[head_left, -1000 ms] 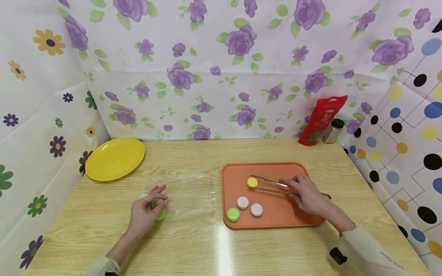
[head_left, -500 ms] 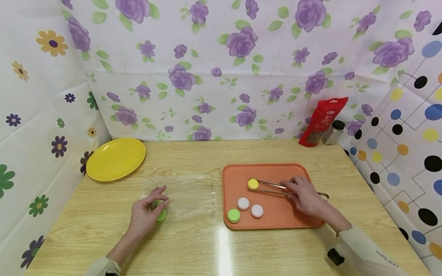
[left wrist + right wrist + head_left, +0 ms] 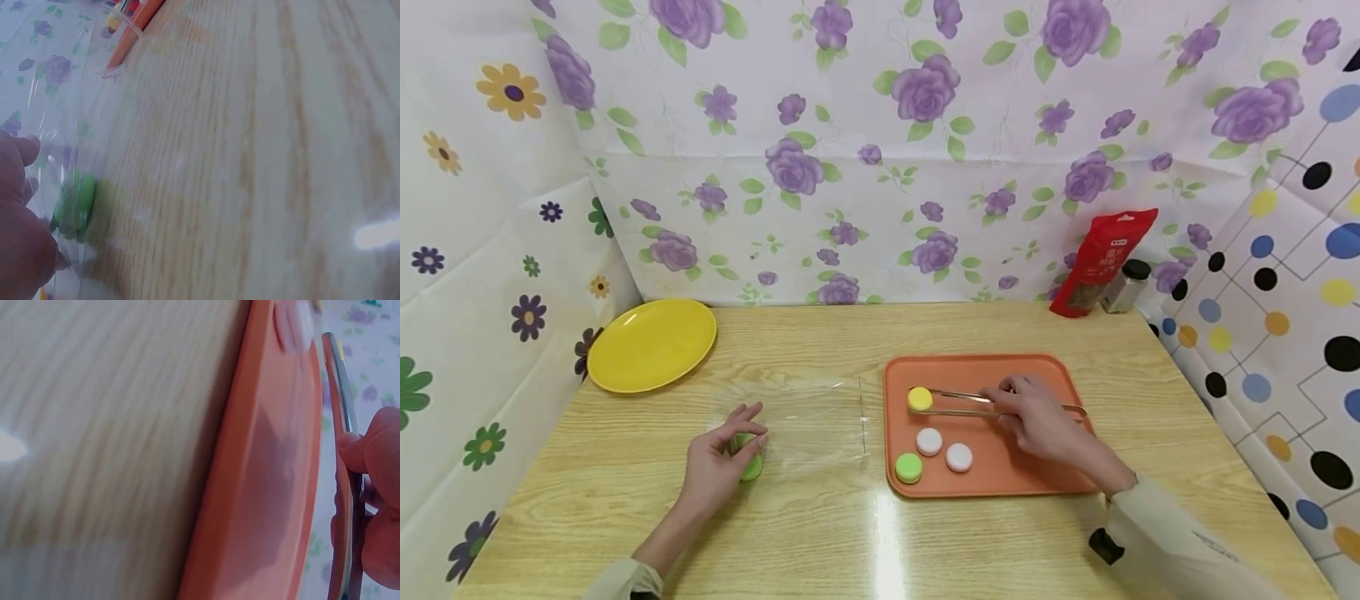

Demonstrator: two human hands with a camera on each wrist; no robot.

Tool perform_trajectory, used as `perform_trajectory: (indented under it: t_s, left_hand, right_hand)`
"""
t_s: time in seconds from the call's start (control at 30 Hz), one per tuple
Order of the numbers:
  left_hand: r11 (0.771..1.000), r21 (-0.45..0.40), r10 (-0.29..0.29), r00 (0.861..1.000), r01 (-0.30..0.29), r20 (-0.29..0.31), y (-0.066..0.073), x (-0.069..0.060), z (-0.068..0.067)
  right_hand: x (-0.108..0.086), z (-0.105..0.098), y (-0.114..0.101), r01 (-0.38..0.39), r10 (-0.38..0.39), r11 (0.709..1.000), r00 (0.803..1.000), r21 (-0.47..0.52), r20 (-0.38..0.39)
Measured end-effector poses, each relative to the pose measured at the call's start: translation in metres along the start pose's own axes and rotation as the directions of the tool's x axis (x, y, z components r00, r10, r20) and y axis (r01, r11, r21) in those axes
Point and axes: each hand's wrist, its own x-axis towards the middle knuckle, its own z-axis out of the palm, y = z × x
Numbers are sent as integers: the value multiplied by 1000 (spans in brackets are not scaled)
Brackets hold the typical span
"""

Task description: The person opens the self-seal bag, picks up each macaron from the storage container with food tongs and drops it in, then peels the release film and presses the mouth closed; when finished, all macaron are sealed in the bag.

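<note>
In the head view my right hand [image 3: 1037, 419] grips metal tongs [image 3: 966, 412], whose tips hold a yellow macaron [image 3: 920, 399] above the orange tray [image 3: 1000, 487]. My left hand [image 3: 715, 467] pinches the wall of a clear plastic container [image 3: 812, 421] at its left end. A green macaron [image 3: 752, 468] lies inside, partly hidden by the fingers. The left wrist view shows green [image 3: 78, 203] through the clear plastic, beside my left hand [image 3: 22, 219]. Thumb and fingers of my right hand [image 3: 381, 487] press the tongs [image 3: 342, 394] in the right wrist view.
On the tray lie a green macaron [image 3: 908, 468] and two white ones [image 3: 928, 442] [image 3: 958, 457]. A yellow plate [image 3: 652, 346] stands at the back left. At the back right are a red pouch [image 3: 1101, 262] and a jar with a black lid [image 3: 1125, 287].
My right hand, the tongs and the yellow macaron have moved left across the tray. My left hand has stayed in place at the clear container.
</note>
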Motion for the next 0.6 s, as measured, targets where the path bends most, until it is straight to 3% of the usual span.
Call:
perform_trajectory:
  t_s: [0.47,0.6]
  left_hand:
    - [1000,-3,-19,1000,19,-3,0,0,-1]
    - [1000,0,-22,1000,22,-1,0,0,-1]
  right_hand:
    - [61,24,-59,149,-158,985,983,93,97]
    - [77,38,-76,190,-196,979,976,73,94]
